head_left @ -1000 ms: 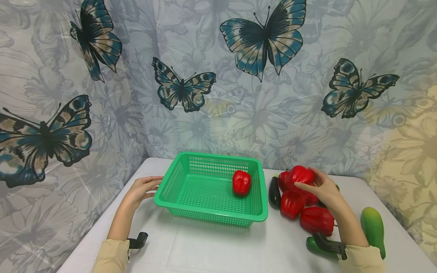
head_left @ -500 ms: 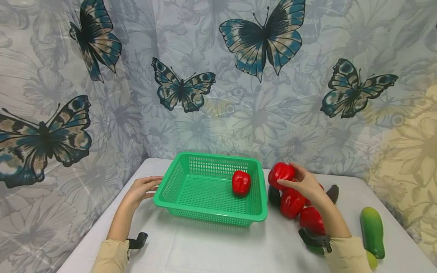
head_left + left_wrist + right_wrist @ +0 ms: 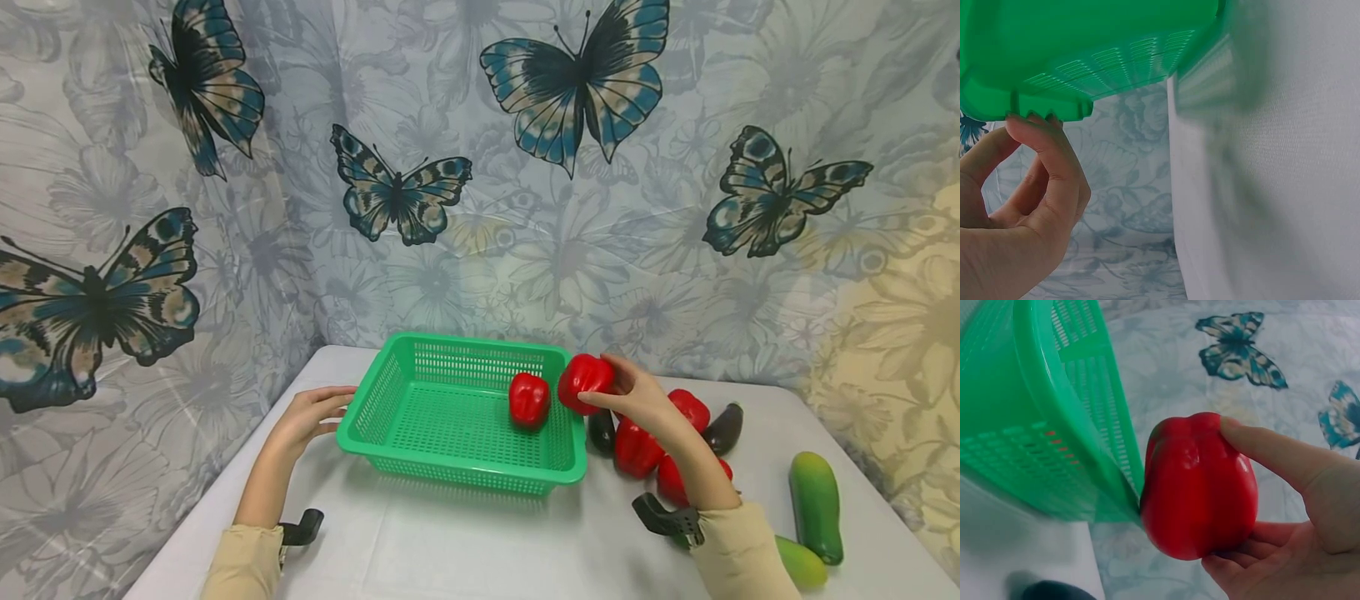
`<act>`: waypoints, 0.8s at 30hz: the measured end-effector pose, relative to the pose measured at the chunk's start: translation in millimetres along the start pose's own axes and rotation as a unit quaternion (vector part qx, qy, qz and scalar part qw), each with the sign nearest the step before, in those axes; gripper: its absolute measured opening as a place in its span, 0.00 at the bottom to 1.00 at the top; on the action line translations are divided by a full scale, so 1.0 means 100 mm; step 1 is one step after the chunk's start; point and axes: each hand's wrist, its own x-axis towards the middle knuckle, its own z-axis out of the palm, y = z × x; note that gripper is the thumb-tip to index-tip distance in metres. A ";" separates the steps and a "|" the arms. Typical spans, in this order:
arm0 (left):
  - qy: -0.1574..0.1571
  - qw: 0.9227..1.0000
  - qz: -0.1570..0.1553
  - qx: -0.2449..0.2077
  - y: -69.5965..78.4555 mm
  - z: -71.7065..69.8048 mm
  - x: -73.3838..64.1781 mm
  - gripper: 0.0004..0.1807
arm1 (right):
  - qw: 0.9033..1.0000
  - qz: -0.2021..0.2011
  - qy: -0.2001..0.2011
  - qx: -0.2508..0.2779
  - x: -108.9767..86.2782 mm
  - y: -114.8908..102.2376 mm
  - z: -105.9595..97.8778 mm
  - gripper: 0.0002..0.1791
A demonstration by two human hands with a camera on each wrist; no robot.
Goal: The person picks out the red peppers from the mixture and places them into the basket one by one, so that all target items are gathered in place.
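Note:
My right hand (image 3: 637, 396) grips a red bell pepper (image 3: 1200, 487) between thumb and fingers. In the head view this pepper overlaps the right rim of the green basket (image 3: 480, 477). A second red bell pepper (image 3: 529, 401) lies inside the basket, towards its right end. On the other side, my left hand (image 3: 309, 419) has its fingertips at the basket's left rim. The left wrist view shows the left fingers (image 3: 1054, 169) gently bent, tips touching the underside of the rim, with the thumb away from it.
Right of the basket lie several more red bell peppers (image 3: 636, 450), with an eggplant (image 3: 601, 431) on their left and another eggplant (image 3: 724, 429) on their right. Two long green vegetables, one upright (image 3: 816, 508) and one partly behind the sleeve (image 3: 801, 563), lie farther right. Butterfly-printed cloth (image 3: 525, 275) hangs behind.
My right hand has carried the red bell pepper leftward from above the pile to the basket's right rim. The left hand and the basket stay where they were.

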 end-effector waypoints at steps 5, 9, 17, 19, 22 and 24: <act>-0.001 1.000 0.001 -0.002 0.01 0.00 0.00 0.34 | 1.000 -0.012 -0.006 0.002 0.02 -0.08 0.07 0.52; 0.000 1.000 -0.001 -0.001 0.01 0.00 -0.02 0.34 | 1.000 -0.011 -0.014 0.000 0.05 -0.14 0.11 0.51; -0.004 1.000 -0.001 -0.005 0.04 0.01 -0.03 0.34 | 0.999 -0.010 -0.039 -0.012 0.11 -0.22 0.18 0.52; -0.004 1.000 0.001 -0.004 0.04 0.01 -0.03 0.34 | 0.999 -0.010 -0.044 -0.021 0.12 -0.23 0.19 0.52; -0.003 1.000 0.002 -0.003 0.03 0.01 -0.03 0.34 | 0.998 -0.008 -0.052 -0.041 0.14 -0.26 0.20 0.52; -0.002 1.000 0.001 -0.002 0.02 0.01 -0.02 0.34 | 0.997 -0.005 -0.059 -0.055 0.15 -0.28 0.21 0.52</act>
